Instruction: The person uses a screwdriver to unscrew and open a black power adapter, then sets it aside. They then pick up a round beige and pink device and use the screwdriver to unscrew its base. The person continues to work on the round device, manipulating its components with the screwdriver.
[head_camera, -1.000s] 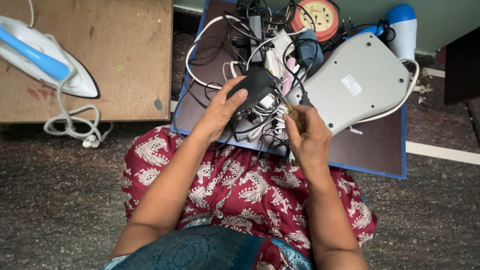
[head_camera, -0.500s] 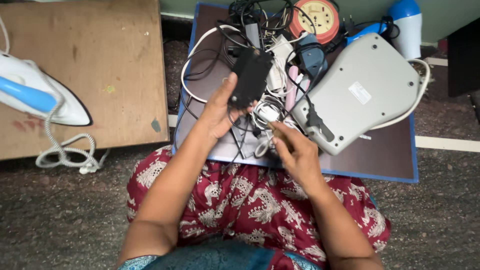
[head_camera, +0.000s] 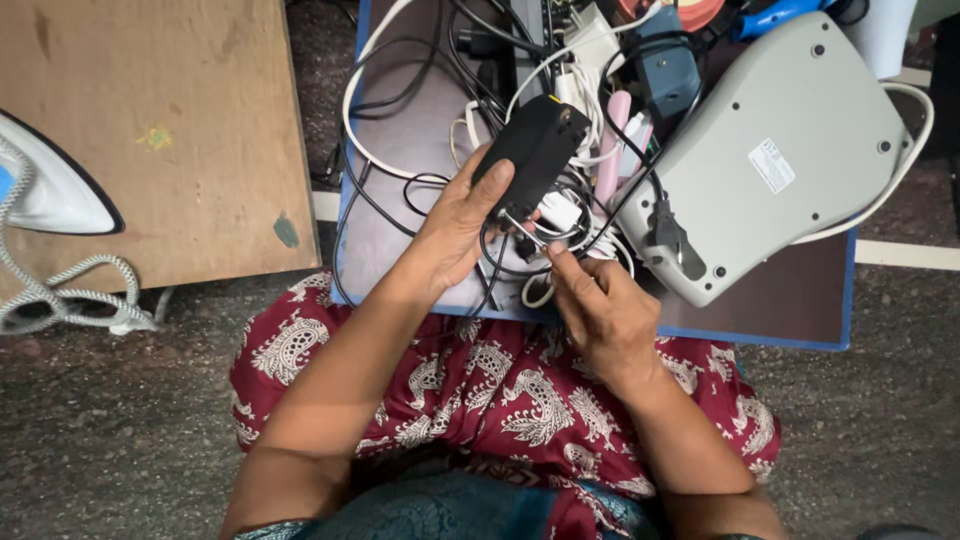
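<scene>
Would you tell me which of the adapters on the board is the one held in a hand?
The black adapter, gripped in the left hand above the cables; the blue-grey adapter lies untouched further back.

Two hands, one black adapter (head_camera: 533, 150), one grey device (head_camera: 770, 150), one iron (head_camera: 45, 190), one wooden board (head_camera: 180, 130), many tangled cables (head_camera: 400, 90).

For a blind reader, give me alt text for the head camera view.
A seated person's left hand holds a black adapter while the right hand pinches its cord, above a board piled with tangled cables and a grey appliance.
</scene>
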